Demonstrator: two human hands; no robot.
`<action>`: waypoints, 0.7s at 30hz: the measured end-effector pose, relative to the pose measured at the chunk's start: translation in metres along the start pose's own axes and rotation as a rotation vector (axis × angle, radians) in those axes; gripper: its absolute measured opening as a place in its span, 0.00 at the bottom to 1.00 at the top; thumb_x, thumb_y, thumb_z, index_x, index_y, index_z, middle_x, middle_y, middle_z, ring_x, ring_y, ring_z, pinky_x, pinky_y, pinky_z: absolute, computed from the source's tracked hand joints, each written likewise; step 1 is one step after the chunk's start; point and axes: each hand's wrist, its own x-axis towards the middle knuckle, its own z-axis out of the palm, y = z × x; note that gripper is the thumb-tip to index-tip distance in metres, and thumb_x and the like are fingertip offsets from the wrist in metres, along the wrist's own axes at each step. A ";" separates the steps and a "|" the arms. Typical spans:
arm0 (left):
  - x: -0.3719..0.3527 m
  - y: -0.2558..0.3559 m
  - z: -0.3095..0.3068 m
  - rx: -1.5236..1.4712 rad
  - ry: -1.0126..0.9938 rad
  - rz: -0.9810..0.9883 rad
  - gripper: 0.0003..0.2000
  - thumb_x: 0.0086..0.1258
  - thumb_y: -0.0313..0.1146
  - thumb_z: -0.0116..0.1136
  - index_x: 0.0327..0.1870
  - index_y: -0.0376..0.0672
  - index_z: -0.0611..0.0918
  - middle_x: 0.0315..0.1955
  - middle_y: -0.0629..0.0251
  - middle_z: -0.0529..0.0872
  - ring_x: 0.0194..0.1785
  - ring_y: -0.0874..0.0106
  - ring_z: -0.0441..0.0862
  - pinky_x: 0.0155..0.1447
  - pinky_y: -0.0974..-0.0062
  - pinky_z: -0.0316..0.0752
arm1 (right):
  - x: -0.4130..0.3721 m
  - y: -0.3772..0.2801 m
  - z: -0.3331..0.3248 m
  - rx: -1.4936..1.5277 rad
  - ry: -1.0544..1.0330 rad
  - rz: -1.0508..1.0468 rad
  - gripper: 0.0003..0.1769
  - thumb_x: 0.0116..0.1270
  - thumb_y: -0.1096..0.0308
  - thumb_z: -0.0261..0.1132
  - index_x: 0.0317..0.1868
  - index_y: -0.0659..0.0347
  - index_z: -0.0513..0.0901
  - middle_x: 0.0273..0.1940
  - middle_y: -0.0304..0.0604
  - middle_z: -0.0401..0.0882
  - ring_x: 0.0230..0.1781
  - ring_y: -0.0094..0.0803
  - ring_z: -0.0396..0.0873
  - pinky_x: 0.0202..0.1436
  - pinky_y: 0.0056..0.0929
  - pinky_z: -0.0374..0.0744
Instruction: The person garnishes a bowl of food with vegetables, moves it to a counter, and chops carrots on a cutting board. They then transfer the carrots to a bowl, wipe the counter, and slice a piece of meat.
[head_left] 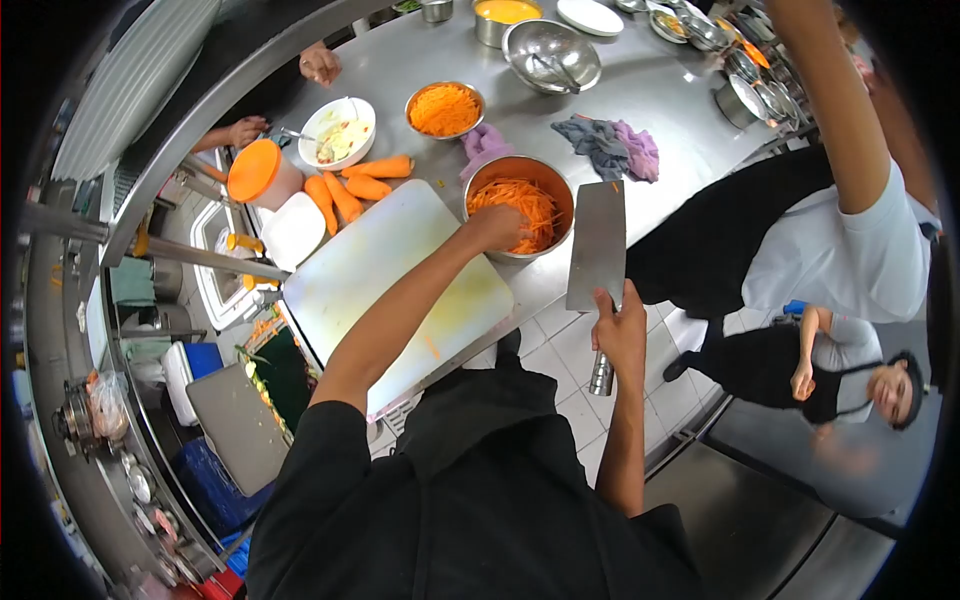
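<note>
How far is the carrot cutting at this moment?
Done: the far bowl and the near bowl hold shredded carrot. In hand: the left hand is in the near bowl, and the right hand holds the cleaver away from the board. Left: several whole carrots lie beside the board.

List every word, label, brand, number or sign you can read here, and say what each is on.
No text can be read anywhere in this view.
cleaver in the right hand: the blade shows no brand mark.
orange-lidded container: no label shows.
cutting board: blank.
shelf items at the far left edge: too small and blurred to tell.
</note>
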 end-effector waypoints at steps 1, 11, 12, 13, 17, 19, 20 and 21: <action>-0.001 -0.002 0.003 -0.008 0.003 -0.020 0.12 0.70 0.40 0.54 0.36 0.44 0.85 0.34 0.50 0.87 0.41 0.49 0.85 0.48 0.52 0.77 | 0.001 0.001 0.002 0.014 0.003 0.005 0.09 0.76 0.68 0.58 0.45 0.67 0.72 0.25 0.39 0.72 0.09 0.21 0.66 0.11 0.24 0.64; -0.126 0.008 -0.069 -0.274 0.745 -0.269 0.10 0.69 0.35 0.65 0.48 0.44 0.87 0.37 0.66 0.89 0.33 0.71 0.83 0.39 0.73 0.76 | 0.006 -0.012 0.011 0.040 -0.013 0.008 0.11 0.76 0.69 0.59 0.49 0.70 0.72 0.21 0.39 0.71 0.10 0.21 0.67 0.13 0.24 0.65; -0.155 0.005 -0.062 -0.271 0.745 -0.302 0.10 0.69 0.35 0.65 0.48 0.44 0.87 0.37 0.66 0.89 0.33 0.71 0.83 0.39 0.73 0.76 | 0.005 -0.015 0.012 0.024 -0.014 -0.005 0.10 0.76 0.69 0.59 0.48 0.69 0.73 0.20 0.39 0.71 0.10 0.20 0.65 0.12 0.24 0.63; -0.185 0.002 -0.051 -0.213 0.503 -0.287 0.10 0.68 0.37 0.67 0.47 0.47 0.87 0.37 0.68 0.88 0.35 0.71 0.83 0.41 0.72 0.75 | 0.002 -0.017 0.014 0.066 -0.030 -0.015 0.09 0.76 0.69 0.59 0.46 0.69 0.73 0.20 0.39 0.71 0.09 0.19 0.64 0.11 0.24 0.62; -0.262 -0.006 0.028 -0.137 0.100 -0.157 0.14 0.62 0.48 0.69 0.45 0.56 0.86 0.41 0.68 0.81 0.49 0.66 0.80 0.51 0.64 0.71 | -0.007 -0.019 0.028 0.052 -0.135 -0.019 0.09 0.76 0.69 0.59 0.46 0.69 0.75 0.21 0.38 0.72 0.09 0.19 0.63 0.11 0.24 0.62; -0.275 0.005 0.038 -0.172 0.176 -0.195 0.11 0.63 0.44 0.70 0.44 0.55 0.86 0.39 0.69 0.80 0.47 0.67 0.78 0.52 0.68 0.69 | -0.012 -0.018 0.044 0.046 -0.176 0.015 0.10 0.76 0.67 0.60 0.46 0.66 0.75 0.17 0.35 0.70 0.08 0.19 0.63 0.11 0.23 0.63; -0.281 0.007 0.041 -0.136 0.196 -0.211 0.11 0.64 0.43 0.69 0.43 0.53 0.85 0.39 0.69 0.80 0.48 0.68 0.78 0.51 0.68 0.68 | -0.015 -0.017 0.051 0.002 -0.206 0.020 0.10 0.76 0.67 0.60 0.47 0.66 0.76 0.16 0.35 0.69 0.08 0.19 0.63 0.11 0.23 0.64; -0.287 0.007 0.046 -0.100 0.219 -0.226 0.10 0.65 0.42 0.68 0.43 0.52 0.84 0.39 0.69 0.79 0.48 0.68 0.77 0.51 0.68 0.68 | -0.017 -0.016 0.057 -0.042 -0.234 0.024 0.10 0.76 0.67 0.60 0.48 0.66 0.76 0.15 0.34 0.68 0.08 0.19 0.63 0.12 0.23 0.64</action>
